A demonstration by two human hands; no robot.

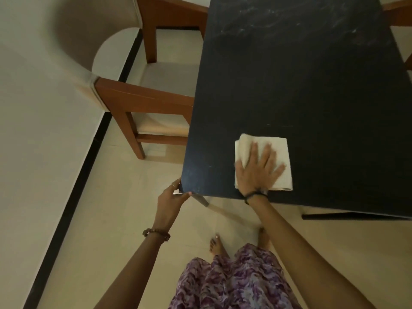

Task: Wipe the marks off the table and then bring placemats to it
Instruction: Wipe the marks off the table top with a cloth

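A black table (301,85) fills the right half of the view. White smears (312,18) streak its far end, and small pale scratches (283,125) show just beyond the cloth. A folded cream cloth (278,148) lies flat near the table's near edge. My right hand (258,170) presses on the cloth with fingers spread. My left hand (171,197) grips the table's near left corner. No placemats are in view.
A wooden armchair (142,97) with a cream seat is tucked against the table's left side. A second chair's wood frame (399,12) shows at the far right. A cream wall with a black skirting (73,192) runs along the left. My bare feet (217,244) stand on pale floor tiles.
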